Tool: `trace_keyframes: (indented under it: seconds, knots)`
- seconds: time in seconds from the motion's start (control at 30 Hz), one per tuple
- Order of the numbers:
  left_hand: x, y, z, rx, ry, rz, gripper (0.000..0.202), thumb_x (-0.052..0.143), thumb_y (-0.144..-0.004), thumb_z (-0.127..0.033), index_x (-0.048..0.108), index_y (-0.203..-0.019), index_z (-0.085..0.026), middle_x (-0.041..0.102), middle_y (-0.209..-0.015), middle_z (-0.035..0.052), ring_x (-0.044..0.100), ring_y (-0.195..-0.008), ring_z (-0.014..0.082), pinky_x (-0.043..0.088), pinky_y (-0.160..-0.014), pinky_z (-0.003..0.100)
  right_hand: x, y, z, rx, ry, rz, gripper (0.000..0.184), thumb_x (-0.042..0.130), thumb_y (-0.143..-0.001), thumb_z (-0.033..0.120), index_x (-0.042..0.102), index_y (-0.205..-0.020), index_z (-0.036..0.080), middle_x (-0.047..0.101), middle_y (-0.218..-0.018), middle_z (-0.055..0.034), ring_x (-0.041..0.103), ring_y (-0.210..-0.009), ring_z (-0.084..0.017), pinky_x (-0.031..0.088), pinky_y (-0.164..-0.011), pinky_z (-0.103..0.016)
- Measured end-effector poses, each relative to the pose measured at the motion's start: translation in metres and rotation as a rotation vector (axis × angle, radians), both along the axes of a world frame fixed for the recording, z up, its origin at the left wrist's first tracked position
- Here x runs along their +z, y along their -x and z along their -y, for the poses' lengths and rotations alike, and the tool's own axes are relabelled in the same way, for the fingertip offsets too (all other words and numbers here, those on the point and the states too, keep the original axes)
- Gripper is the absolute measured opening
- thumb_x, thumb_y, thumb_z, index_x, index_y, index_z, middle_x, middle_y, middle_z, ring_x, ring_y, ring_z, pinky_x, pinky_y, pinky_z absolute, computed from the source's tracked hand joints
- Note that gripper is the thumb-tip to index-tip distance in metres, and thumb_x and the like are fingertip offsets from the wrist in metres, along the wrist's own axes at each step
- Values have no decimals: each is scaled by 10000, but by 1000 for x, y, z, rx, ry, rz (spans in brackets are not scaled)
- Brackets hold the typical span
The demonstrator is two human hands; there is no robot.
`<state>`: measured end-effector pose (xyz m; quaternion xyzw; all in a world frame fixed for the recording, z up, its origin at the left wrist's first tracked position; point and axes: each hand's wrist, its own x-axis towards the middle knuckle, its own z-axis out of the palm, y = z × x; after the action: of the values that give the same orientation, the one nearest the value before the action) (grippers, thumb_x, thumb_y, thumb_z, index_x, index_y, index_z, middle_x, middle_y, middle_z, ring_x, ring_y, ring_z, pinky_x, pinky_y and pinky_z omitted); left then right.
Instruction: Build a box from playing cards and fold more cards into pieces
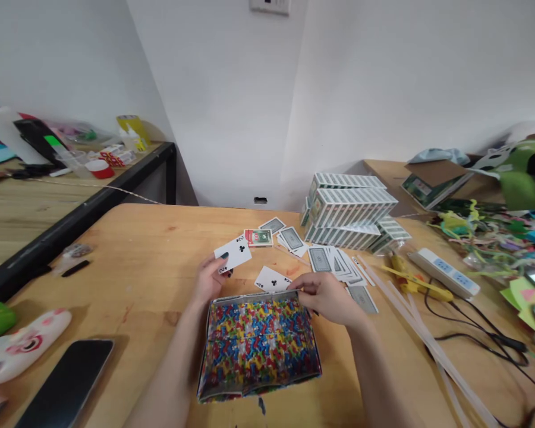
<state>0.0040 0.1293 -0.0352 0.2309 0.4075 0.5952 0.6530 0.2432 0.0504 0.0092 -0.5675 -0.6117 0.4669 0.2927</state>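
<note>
My left hand (208, 278) pinches a two of clubs playing card (236, 254), its face toward me, a dark-nailed thumb on its edge. An ace of clubs card (271, 278) shows just beyond the box's far rim, its right end at the curled fingers of my right hand (324, 297). That hand also overlaps the far right corner of the open box (261, 339), which has a multicoloured patterned inside. Its exact grip is partly hidden. Behind the cards lies a green and white card pack (259, 238). Grey-backed cards (320, 260) are spread to the right.
Striped green and white cartons (354, 205) are stacked at the back right. A power strip (446, 273), a yellow glue gun (421, 285), clear sticks (421, 327) and black cables lie on the right. A phone (66, 383) and a white pouch-like item (27, 346) are on the left.
</note>
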Motion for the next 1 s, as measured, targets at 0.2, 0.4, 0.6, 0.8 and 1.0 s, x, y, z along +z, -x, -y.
trace_keyframes:
  seconds: [0.2,0.4,0.6,0.8,1.0]
  knots:
    - [7,11,4,-6,-11,-46,287,716,-548,-220,646,-810,-127,693,-732,42,621,-617,173,478,-570,278,-1,10,-3,-160,-145,-65,231,488,-629,145,674,-763,171,481,-463,46,389,-417,-81,281,-405,-199]
    - [13,9,9,-40,-132,-97,397,678,-668,-339,593,-1018,-171,688,-937,65,631,-873,216,479,-744,298,-21,12,-14,-472,-322,-186,205,528,-686,239,659,-815,149,600,-612,-16,482,-503,-114,378,-469,-230]
    - [7,6,3,87,-214,-26,404,696,-648,-356,607,-1007,-193,692,-935,59,624,-894,221,463,-772,310,-48,-3,-27,-622,-330,-66,294,506,-712,266,605,-967,159,658,-870,-76,579,-600,-148,463,-587,-290]
    - [9,11,6,-155,-114,-300,362,774,-510,-332,681,-812,-156,700,-819,54,614,-864,262,459,-699,292,-52,-14,-23,-307,-192,160,348,518,-607,108,672,-904,204,662,-873,-47,590,-682,-177,460,-629,-291]
    - [9,15,1,-106,-108,-503,341,775,-452,-408,686,-685,-176,690,-709,26,600,-788,239,452,-685,287,-43,-7,-24,-282,-313,135,432,493,-662,124,640,-1050,245,638,-977,-45,542,-677,-159,442,-612,-274]
